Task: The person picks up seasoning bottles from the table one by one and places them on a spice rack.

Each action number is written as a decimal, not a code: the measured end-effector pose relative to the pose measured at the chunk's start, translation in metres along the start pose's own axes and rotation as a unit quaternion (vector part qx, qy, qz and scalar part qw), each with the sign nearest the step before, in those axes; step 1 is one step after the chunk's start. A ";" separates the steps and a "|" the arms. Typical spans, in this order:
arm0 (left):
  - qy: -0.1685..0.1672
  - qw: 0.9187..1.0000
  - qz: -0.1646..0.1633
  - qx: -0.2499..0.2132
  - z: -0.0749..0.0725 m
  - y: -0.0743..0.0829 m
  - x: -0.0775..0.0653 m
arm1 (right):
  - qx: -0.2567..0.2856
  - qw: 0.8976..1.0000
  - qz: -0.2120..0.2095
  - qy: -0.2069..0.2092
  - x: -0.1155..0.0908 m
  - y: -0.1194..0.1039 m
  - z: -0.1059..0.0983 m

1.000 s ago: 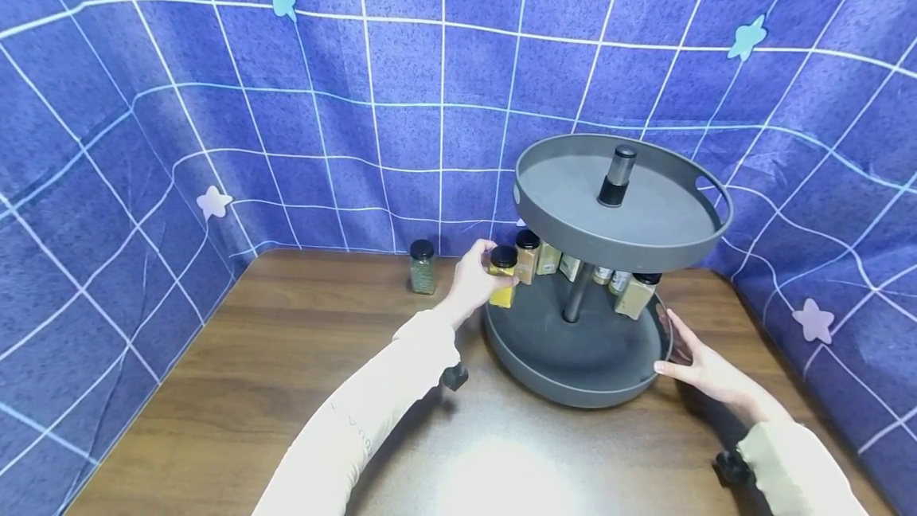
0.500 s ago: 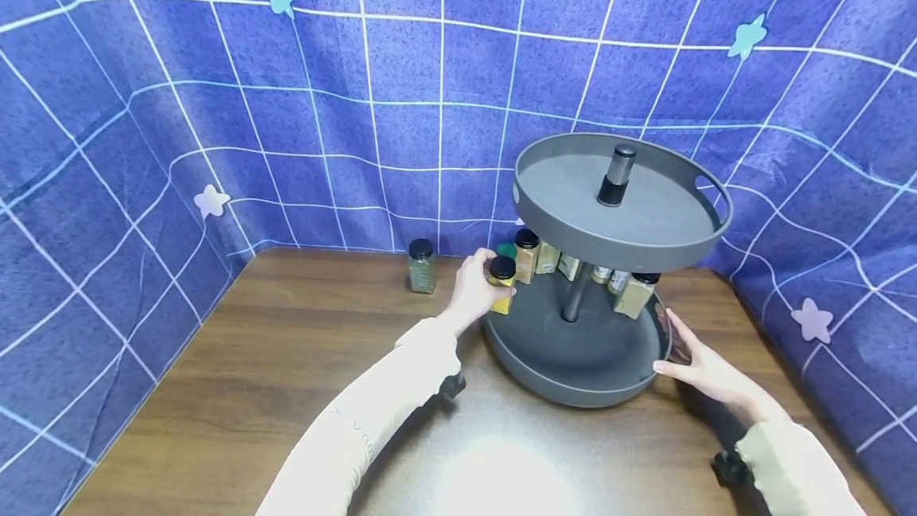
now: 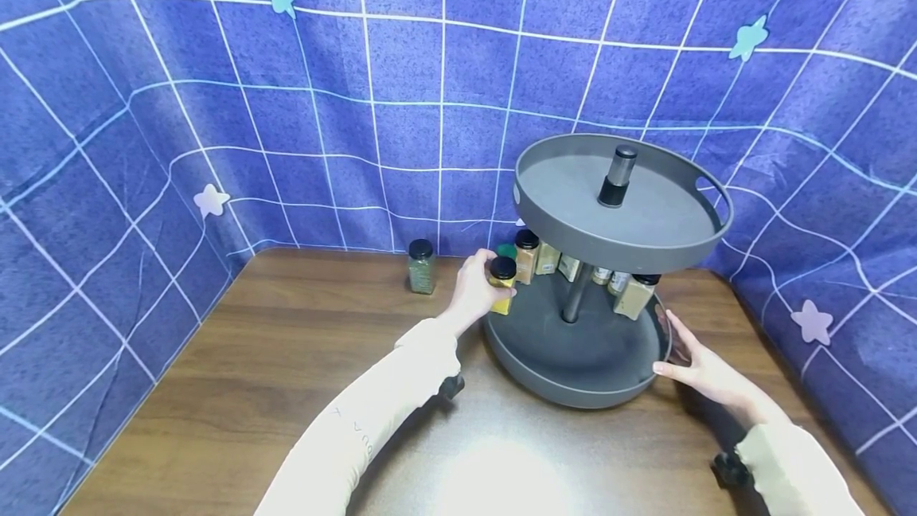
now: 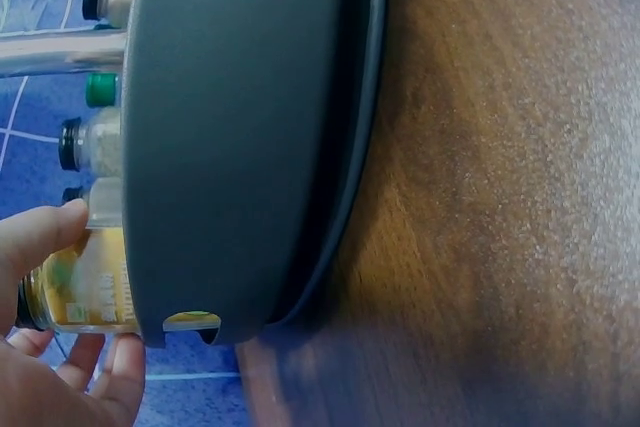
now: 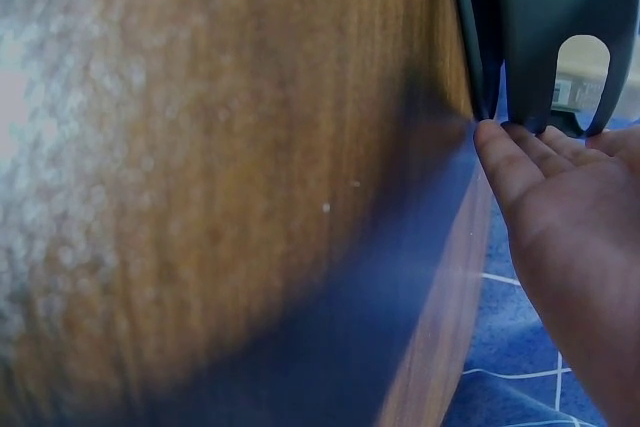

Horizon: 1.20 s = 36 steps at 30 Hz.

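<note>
My left hand (image 3: 471, 291) grips a yellow spice jar (image 3: 501, 304) with a black lid, upright at the left edge of the lower tray (image 3: 573, 395) of a grey two-tier turntable. In the left wrist view thumb and fingers lie around the jar (image 4: 92, 282), just inside the tray wall (image 4: 230, 147). Whether its base touches the tray floor is hard to tell. My right hand (image 3: 709, 373) touches the lower tray's right side, fingers extended against the outer wall in the right wrist view. Part of those fingers is hidden behind the rim.
Several spice jars line the lower tray's back, among them an orange-brown jar (image 3: 526, 261) and a beige jar (image 3: 634, 297). The upper tray (image 3: 652, 205) overhangs them. A green-filled jar (image 3: 422, 273) stands on the wooden table (image 3: 315, 301) to the left. A patterned blue curtain (image 3: 401, 126) hangs behind.
Over the first half second my left hand and the yellow jar shifted slightly down and toward me, uncovering a green lid behind. Since then both hands have stayed practically still.
</note>
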<state>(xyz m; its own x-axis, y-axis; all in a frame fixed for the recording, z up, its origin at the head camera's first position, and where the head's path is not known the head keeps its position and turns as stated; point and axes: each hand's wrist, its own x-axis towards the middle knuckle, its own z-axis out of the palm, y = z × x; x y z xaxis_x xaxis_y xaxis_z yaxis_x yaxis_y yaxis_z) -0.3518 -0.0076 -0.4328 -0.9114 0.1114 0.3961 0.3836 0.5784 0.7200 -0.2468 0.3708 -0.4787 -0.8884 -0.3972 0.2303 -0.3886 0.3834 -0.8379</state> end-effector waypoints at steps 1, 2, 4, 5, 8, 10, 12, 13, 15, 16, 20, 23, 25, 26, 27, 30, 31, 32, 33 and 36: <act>-0.001 1.000 -0.001 -0.003 0.000 0.000 0.000 | 0.000 1.000 -0.001 0.001 0.000 0.000 0.000; -0.001 1.000 0.001 -0.006 -0.001 0.001 0.000 | -0.001 1.000 0.000 0.001 0.000 -0.001 0.000; -0.010 1.000 -0.001 -0.013 -0.003 0.001 0.000 | -0.003 1.000 0.003 0.001 -0.001 -0.001 0.000; -0.015 1.000 -0.001 -0.019 -0.004 0.001 0.000 | -0.004 1.000 0.004 0.001 -0.001 -0.001 0.000; -0.033 0.999 -0.006 -0.039 -0.008 0.001 0.001 | -0.006 1.000 0.010 0.002 -0.001 -0.002 0.000; -0.045 0.998 -0.014 -0.052 -0.011 0.001 0.001 | -0.007 1.000 0.012 0.002 -0.001 -0.002 0.000; -0.054 0.996 -0.023 -0.063 -0.014 0.003 0.001 | -0.007 1.000 0.010 0.001 0.000 -0.001 0.000; -0.058 0.996 -0.025 -0.066 -0.016 0.003 0.001 | -0.006 1.000 0.008 0.001 0.000 -0.001 0.000; -0.064 0.995 -0.028 -0.072 -0.020 0.005 0.001 | -0.006 1.000 0.007 0.000 0.000 -0.001 0.000; -0.067 0.995 -0.028 -0.071 -0.021 0.006 0.001 | -0.006 1.000 0.007 0.000 0.000 0.000 0.000; -0.065 0.996 -0.010 -0.056 -0.030 0.012 0.001 | -0.004 1.000 0.010 0.002 -0.001 -0.001 0.000; -0.062 0.998 0.007 -0.032 -0.037 0.015 0.003 | -0.004 1.000 0.010 0.003 -0.001 -0.002 0.001; -0.060 0.998 0.018 -0.018 -0.042 0.017 0.004 | -0.004 1.000 0.010 0.003 -0.002 -0.003 0.001; -0.058 0.998 0.023 -0.013 -0.044 0.018 0.004 | -0.005 1.000 0.011 0.003 -0.002 -0.003 0.001; -0.056 0.998 0.027 -0.009 -0.047 0.019 0.005 | -0.006 1.000 0.012 0.002 -0.002 -0.003 0.001; -0.046 0.998 0.040 0.001 -0.055 0.021 0.007 | -0.010 1.000 0.019 0.002 -0.002 -0.003 0.000; -0.042 0.998 0.045 0.002 -0.058 0.021 0.007 | -0.013 1.000 0.022 0.002 -0.002 -0.003 0.000; -0.038 0.998 0.049 0.003 -0.060 0.022 0.008 | -0.016 1.000 0.025 0.003 -0.002 -0.003 0.000; -0.034 0.998 0.052 0.004 -0.063 0.022 0.009 | -0.018 0.999 0.028 0.003 -0.003 -0.003 0.000; -0.026 0.998 0.061 0.005 -0.071 0.020 0.012 | -0.023 0.999 0.035 0.004 -0.003 -0.003 0.000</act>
<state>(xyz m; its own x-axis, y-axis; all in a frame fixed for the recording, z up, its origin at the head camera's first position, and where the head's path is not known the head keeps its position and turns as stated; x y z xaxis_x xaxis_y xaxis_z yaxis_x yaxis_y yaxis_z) -0.3442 -0.0521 -0.3729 -0.8649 0.2233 0.4495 0.4906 0.5653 0.6631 -0.2432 0.3706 -0.4765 -0.9159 -0.3609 0.1759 -0.3356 0.4477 -0.8288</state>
